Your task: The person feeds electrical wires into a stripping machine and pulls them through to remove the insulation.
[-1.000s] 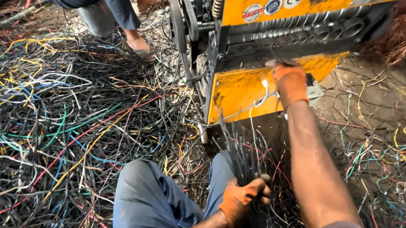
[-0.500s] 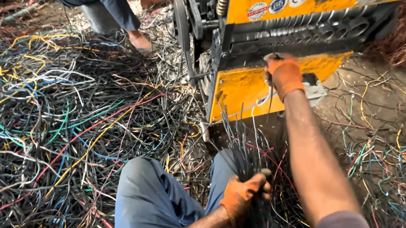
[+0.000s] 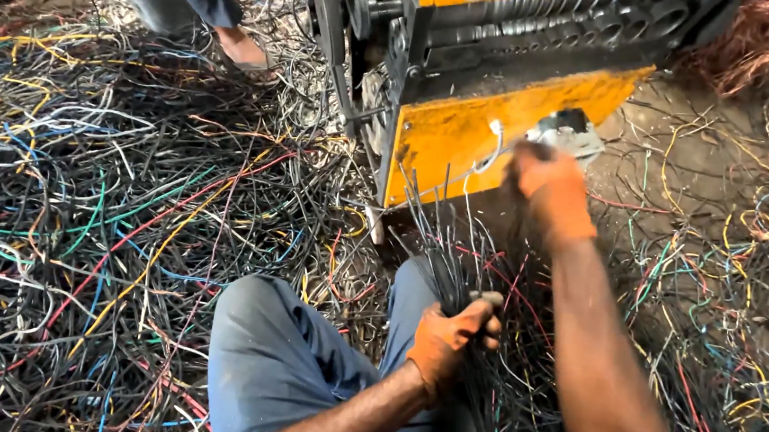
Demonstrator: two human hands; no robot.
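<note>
Here, the left hand [image 3: 450,339] is clamped on a bundle of thin dark wires [image 3: 444,241]; the blurred right hand [image 3: 548,181], grip unclear, reaches near the yellow metal wire-stripping machine [image 3: 469,134].

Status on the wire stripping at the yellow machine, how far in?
Done: a heap of bare copper lies behind the yellow machine. In hand: the left hand grips a bundle of dark wires; the right hand is at the machine's front. Left: the big tangle of coloured wires.

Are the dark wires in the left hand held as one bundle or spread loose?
Bundled. The left hand is closed around the dark wires; above the grip their ends fan out.
</note>
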